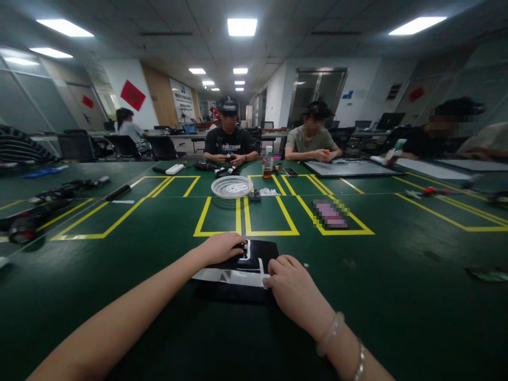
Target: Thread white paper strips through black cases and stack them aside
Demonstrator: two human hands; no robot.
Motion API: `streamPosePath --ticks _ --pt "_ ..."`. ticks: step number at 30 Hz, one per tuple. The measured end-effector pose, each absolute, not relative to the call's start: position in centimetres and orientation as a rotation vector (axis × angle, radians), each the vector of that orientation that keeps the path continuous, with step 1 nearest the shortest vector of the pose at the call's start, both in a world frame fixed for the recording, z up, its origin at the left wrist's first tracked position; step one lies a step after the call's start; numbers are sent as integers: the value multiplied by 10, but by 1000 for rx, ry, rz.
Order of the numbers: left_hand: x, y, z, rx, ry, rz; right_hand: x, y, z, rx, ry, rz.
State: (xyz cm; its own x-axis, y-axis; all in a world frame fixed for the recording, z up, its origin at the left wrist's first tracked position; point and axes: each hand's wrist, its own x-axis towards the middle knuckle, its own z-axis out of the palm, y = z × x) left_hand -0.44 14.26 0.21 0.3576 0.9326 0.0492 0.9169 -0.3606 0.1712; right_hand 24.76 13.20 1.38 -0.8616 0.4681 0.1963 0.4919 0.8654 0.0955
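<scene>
A glossy black panel-like piece lies before me, with a white angled line or strip on it. My left hand rests at its left side, fingers bent together around a small dark, shiny part I cannot make out. Along the near edge runs a pale, grid-marked strip with a grey patch. My right hand is closed, thumb and fingers pinching this strip's right end. A narrow white strip stands up beside those fingers. Under the pale strip is a flat black surface.
Yellow tape outlines mark the green table. Beyond my hands are a white basket, a small dark block, a bottle and a blurred pinkish object. Black tools lie left. Several people sit across and beside the table.
</scene>
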Motion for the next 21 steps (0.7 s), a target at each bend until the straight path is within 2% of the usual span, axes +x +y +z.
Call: streamPosePath --ticks 13,21 --pt "-2 141 4 2459 1916 80 259 148 27 -769 -2515 -122" --pt "-47 144 3 2266 2148 -6 258 151 23 -772 -2494 -84"
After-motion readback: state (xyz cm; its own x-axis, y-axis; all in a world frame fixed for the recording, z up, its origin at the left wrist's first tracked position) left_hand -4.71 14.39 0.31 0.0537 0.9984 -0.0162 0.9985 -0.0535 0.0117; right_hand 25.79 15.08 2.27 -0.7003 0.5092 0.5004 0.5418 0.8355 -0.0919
